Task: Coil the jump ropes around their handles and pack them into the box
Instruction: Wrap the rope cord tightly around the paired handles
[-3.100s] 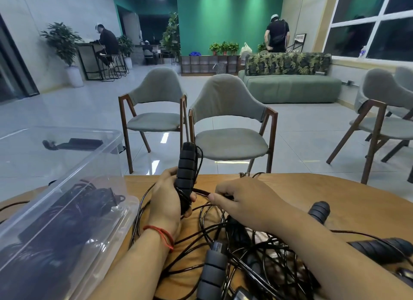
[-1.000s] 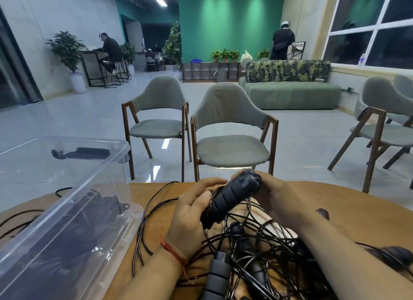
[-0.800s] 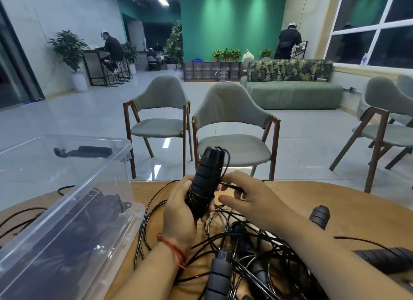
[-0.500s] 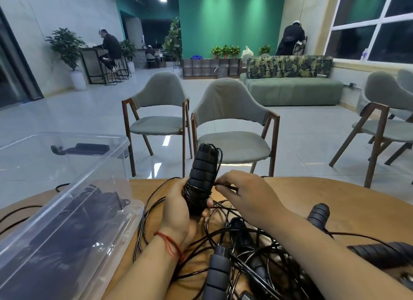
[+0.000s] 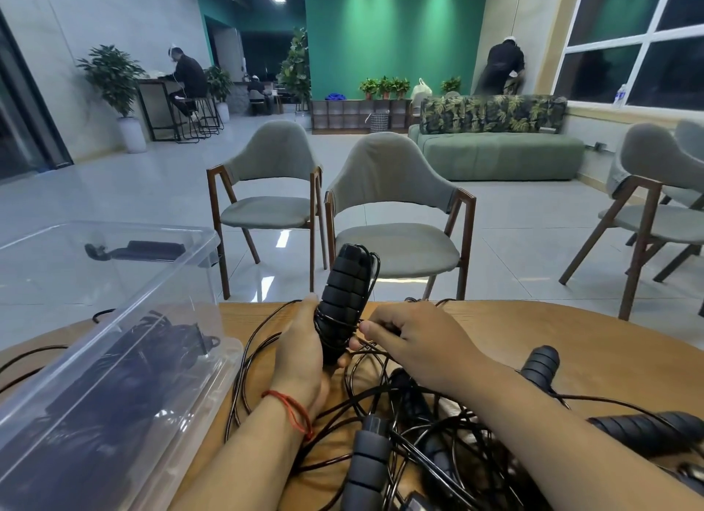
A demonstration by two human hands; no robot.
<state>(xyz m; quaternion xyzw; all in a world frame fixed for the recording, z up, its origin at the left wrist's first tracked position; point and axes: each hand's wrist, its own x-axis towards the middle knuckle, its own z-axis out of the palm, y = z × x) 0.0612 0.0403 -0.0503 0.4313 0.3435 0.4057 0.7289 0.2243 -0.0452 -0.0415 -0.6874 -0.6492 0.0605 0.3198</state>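
Note:
My left hand (image 5: 303, 352) grips the lower part of a black ribbed jump rope handle (image 5: 344, 286), held upright above the wooden table (image 5: 533, 331). Thin black rope is wound in several turns around that handle. My right hand (image 5: 413, 337) pinches the black rope (image 5: 377, 343) just right of the handle. A tangle of more black ropes and handles (image 5: 415, 430) lies under my forearms. The clear plastic box (image 5: 125, 377) sits at the left with dark coiled ropes inside.
Other loose handles lie on the table: a grey one (image 5: 367, 461) near the front, black ones at the right (image 5: 539, 364) and far right (image 5: 647, 432). Two grey chairs (image 5: 384, 206) stand just beyond the table's far edge. Rope loops trail left past the box.
A second ago both hands held the handle tilted over the pile. It now stands upright in my left hand, and my right hand has dropped to the rope at its lower part.

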